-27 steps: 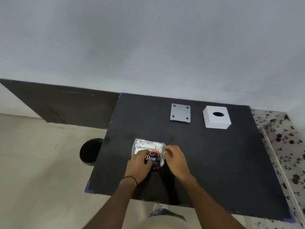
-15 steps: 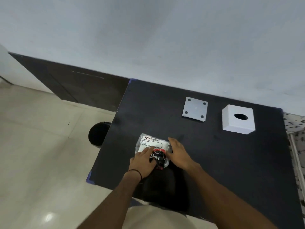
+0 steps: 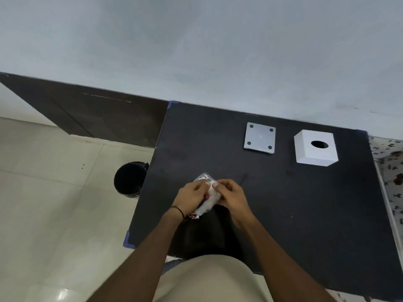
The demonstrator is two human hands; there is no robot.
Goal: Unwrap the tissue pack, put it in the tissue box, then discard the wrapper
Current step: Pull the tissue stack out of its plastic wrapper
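The wrapped tissue pack [image 3: 206, 201], white with a clear printed wrapper, is held over the front left of the black table [image 3: 283, 203]. My left hand [image 3: 192, 196] grips its left side and my right hand [image 3: 231, 194] pinches the wrapper at its top right. Both hands cover much of the pack. The white cube tissue box [image 3: 315, 148] with a round hole on top stands at the back right. Its flat grey base plate [image 3: 259, 140] with corner dots lies to the left of the box.
A black waste bin [image 3: 129, 178] stands on the pale tiled floor just left of the table. A grey wall runs behind the table. A patterned surface [image 3: 390, 171] borders the table's right edge.
Both hands have closed on the pack and lifted and tilted it off the table; earlier it lay flat under my fingers. The camera view has also shifted.
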